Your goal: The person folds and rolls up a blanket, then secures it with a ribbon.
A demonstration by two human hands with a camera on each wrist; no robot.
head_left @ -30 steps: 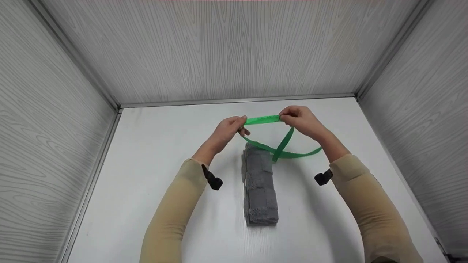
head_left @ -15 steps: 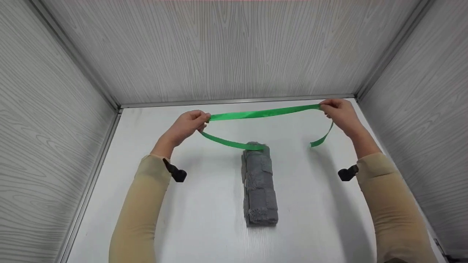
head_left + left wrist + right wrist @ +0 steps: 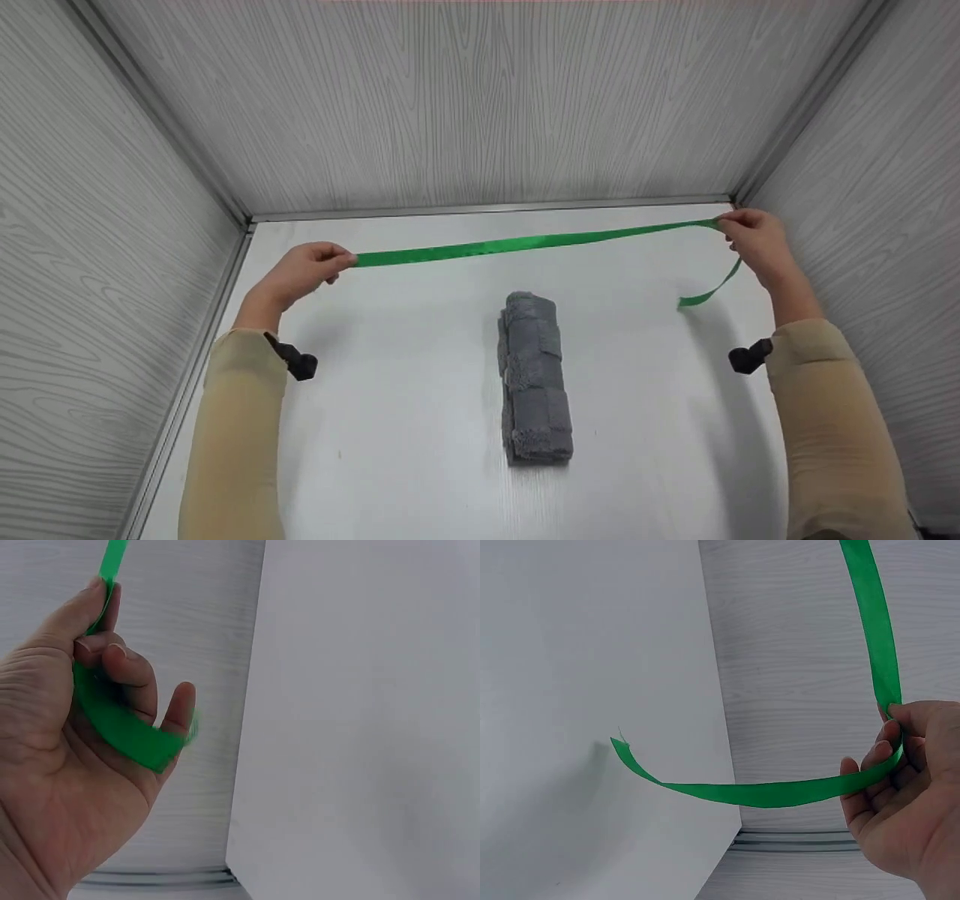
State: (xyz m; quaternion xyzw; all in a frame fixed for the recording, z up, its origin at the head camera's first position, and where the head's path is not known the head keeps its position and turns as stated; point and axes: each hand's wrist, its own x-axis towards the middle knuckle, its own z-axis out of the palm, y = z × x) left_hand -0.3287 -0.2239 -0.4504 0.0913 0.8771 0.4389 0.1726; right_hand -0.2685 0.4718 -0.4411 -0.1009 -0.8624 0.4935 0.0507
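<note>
Holding the green ribbon [image 3: 517, 245] near one end, my left hand [image 3: 301, 271] pinches it; my right hand [image 3: 759, 241] pinches near the other; a grey cloth [image 3: 535, 379] lies nearer me.

A grey wood-grain back wall [image 3: 480, 97] fills the top of the head view, matched by a left wall [image 3: 97, 262] and right wall [image 3: 885, 225]. Metal trim [image 3: 487, 208] edges the white table [image 3: 405, 412] below, which reflects soft light toward the lower middle.
</note>
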